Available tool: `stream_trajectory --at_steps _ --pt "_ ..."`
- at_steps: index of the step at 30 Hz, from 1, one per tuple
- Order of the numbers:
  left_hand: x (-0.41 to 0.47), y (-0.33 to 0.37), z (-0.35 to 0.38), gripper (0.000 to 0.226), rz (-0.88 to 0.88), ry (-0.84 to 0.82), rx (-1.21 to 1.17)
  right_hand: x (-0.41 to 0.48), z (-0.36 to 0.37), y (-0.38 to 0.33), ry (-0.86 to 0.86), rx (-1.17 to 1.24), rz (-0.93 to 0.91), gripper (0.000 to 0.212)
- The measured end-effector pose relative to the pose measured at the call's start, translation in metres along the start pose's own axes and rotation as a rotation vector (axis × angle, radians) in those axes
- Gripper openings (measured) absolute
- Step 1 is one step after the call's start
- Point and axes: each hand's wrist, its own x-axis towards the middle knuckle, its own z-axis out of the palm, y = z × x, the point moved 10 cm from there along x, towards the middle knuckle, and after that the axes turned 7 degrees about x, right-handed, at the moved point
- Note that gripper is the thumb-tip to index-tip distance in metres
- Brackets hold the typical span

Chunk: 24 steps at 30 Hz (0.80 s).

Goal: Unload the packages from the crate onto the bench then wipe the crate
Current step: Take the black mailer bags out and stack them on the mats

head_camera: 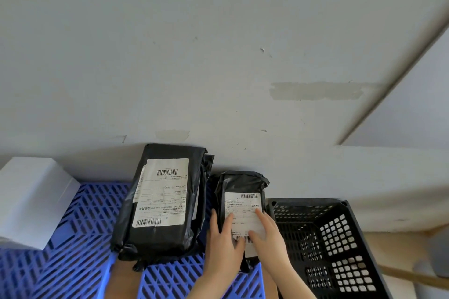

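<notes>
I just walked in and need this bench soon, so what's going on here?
A person is unloading packages. Both hands are on the small black package, which sits on the blue slatted bench. The left hand grips its left edge and the right hand rests flat on its label. A larger black package lies beside it on the left. The black crate stands to the right, and what shows of its inside holds no package. No cloth is in view.

Wall (218, 56) hems the rear; crate (352, 238) seemingly open-topped.
</notes>
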Motion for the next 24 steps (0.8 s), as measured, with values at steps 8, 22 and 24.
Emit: stream_trajectory --at_steps 8,22,24 --pt "-0.03 0.022 -0.009 0.057 0.184 0.08 -0.003 -0.036 -0.03 -0.015 0.138 -0.011 -0.107 0.053" --pt "-0.202 0.048 -0.094 0.036 0.466 0.326 -0.132 -0.202 -0.047 -0.06 0.206 0.23 -0.276 0.032" --pt "-0.232 0.034 -0.114 0.035 0.464 0.388 -0.154 -0.227 -0.03 -0.07 0.177 0.265 -0.318 0.03"
